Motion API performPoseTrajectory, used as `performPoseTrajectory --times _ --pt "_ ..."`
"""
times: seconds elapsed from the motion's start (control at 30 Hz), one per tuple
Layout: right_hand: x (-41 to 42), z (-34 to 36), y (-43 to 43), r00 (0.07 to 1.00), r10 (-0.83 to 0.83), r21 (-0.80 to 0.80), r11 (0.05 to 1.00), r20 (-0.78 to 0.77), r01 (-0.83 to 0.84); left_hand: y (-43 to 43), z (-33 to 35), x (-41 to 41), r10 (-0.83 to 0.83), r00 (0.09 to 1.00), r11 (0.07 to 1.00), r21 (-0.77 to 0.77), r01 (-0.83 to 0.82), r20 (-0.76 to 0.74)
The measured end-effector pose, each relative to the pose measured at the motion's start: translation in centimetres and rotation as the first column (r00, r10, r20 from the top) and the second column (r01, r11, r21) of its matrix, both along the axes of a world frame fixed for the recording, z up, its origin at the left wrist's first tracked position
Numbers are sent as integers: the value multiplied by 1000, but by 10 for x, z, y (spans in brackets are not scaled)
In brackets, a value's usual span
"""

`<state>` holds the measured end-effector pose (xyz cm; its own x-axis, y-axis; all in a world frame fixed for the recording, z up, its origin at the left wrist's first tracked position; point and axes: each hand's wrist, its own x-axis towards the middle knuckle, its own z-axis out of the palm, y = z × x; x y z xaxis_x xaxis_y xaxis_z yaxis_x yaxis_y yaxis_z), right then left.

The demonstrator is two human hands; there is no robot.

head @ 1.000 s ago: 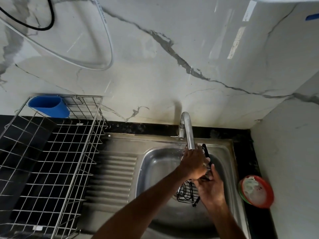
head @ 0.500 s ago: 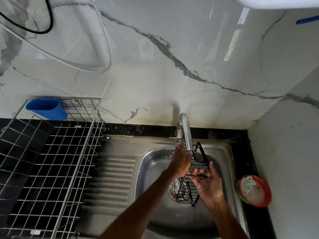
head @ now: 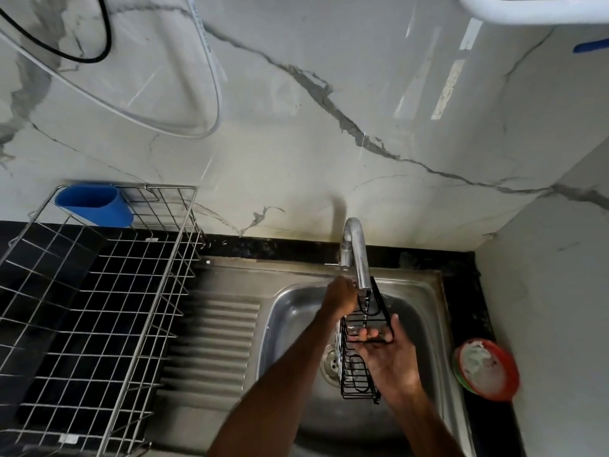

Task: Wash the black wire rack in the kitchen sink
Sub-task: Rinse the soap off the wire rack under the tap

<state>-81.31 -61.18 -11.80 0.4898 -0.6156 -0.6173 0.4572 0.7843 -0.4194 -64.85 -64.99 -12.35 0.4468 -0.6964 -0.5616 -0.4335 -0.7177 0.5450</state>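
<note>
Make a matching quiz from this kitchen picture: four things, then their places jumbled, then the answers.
1. black wire rack
2. blue plastic cup
3. red-rimmed round bowl
4. curved chrome tap

A. on black counter right of steel sink
B. at sink's back edge
C. in right hand over sink basin
D. in silver wire drainer's far corner

Pairs: 1-C, 2-D, 3-A, 4-B

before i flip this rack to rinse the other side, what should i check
1. black wire rack is over the sink: ok
2. right hand grips it, fingers curled round a wire: ok
3. left hand grip at its top: cannot tell, fingers hidden
4. its top end is beneath the tap spout: ok
5. water running: cannot tell
6. red bowl is off to the side on the counter: ok
</note>
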Motion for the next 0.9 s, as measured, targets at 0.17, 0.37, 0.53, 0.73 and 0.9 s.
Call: performPoseTrajectory --times 0.17,0.37,0.53,0.73,0.9 --pt "1 2 -8 1000 -7 -4 1000 25 7 11 -5 -9 -166 985 985 -36 167 41" --pt "-3 -17 -23 993 115 -96 989 17 -113 41 -9 -56 -454 824 849 -114 515 338" --pt "-9 -27 -28 989 147 -146 978 -21 -148 46 -8 -72 -390 860 880 -144 453 328" --pt "-14 -22 -24 994 107 -11 994 14 -106 20 -1 -31 -465 818 835 -142 532 338" --pt "-24 -15 -28 988 139 29 990 66 -141 12 16 -2 -384 915 886 -229 404 127"
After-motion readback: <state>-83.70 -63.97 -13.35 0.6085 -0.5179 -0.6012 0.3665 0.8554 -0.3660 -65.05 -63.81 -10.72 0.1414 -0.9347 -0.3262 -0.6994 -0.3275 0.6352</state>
